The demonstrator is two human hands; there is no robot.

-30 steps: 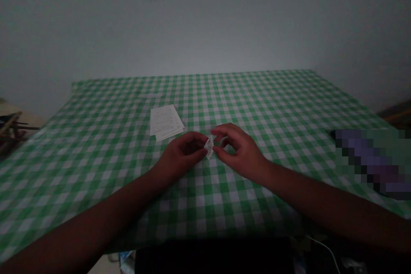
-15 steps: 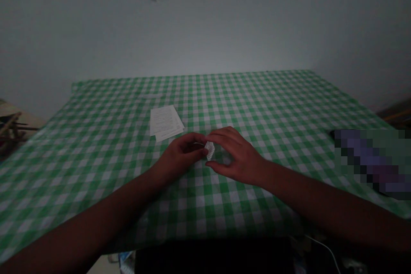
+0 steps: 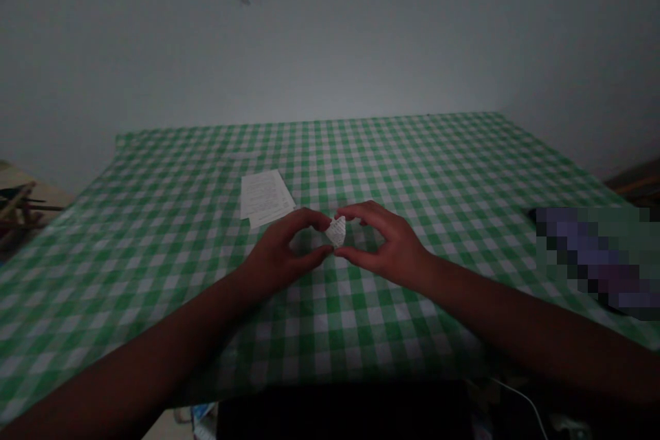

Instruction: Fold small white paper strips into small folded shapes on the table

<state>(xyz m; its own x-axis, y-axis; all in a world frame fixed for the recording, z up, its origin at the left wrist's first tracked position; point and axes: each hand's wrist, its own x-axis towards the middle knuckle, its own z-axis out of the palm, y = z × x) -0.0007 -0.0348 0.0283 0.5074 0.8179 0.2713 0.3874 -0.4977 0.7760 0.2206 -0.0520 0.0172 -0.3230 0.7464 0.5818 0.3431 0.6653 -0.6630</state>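
A small folded piece of printed paper [image 3: 337,230] is between my two hands, over the middle of the table. The fingertips and thumb of my left hand [image 3: 281,247] close on its left side. From the right, my right hand [image 3: 389,237] pinches the same paper at its top and bottom corners. The paper looks roughly diamond-shaped, with lines of print on its face. Beyond my left hand lie overlapping printed sheets [image 3: 264,194], flat on the cloth.
A green and white checked cloth [image 3: 330,330] covers the table, which reaches back to a pale wall [image 3: 330,34]. At the right edge lies a pixelated, dark-rimmed object [image 3: 598,258]. A white cable [image 3: 526,402] hangs below the front edge.
The folded paper has turned to show a broader face. My left thumb has moved down to its lower corner, and my right fingers have closed in on it.
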